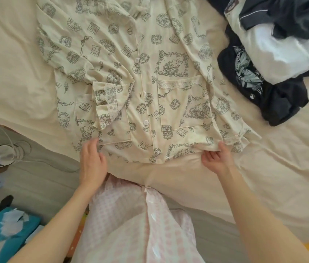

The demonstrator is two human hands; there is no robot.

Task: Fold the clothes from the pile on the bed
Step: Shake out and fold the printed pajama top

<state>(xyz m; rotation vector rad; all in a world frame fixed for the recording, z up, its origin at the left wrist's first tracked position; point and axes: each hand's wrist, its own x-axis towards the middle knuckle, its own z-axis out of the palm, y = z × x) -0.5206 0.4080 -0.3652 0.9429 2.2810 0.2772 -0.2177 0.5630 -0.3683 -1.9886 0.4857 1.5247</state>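
Note:
A cream pyjama shirt with grey cartoon print, white buttons and lace-trimmed pockets lies front up on the bed, its hem toward me. Its left sleeve is folded in across the front. My left hand rests on the hem at the lower left corner, fingers slightly bent. My right hand pinches the hem at the lower right corner, thumb on top. A pile of clothes, dark navy and white, sits at the upper right of the bed.
The bed has a cream sheet, and its near edge runs diagonally at the left. On the floor to the left are a fan base with cable and a teal tissue box. I wear a pink checked garment.

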